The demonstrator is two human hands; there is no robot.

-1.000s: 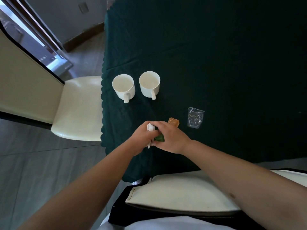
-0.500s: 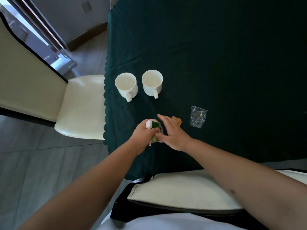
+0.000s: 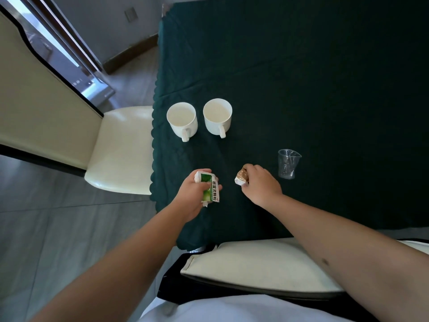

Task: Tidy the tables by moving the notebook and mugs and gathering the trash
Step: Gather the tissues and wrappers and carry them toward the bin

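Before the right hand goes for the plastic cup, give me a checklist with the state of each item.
1. Left hand holds green packet firmly: ok.
2. Right hand free for the cup: not ok, it grips a brown wrapper.
3. Clear plastic cup upright, apart from the hand: ok.
4. Cup empty: cannot tell.
5. Two white mugs clear of the path: ok.

right hand covering most of brown wrapper | left hand hiding part of green sachet | table running off top/right edges
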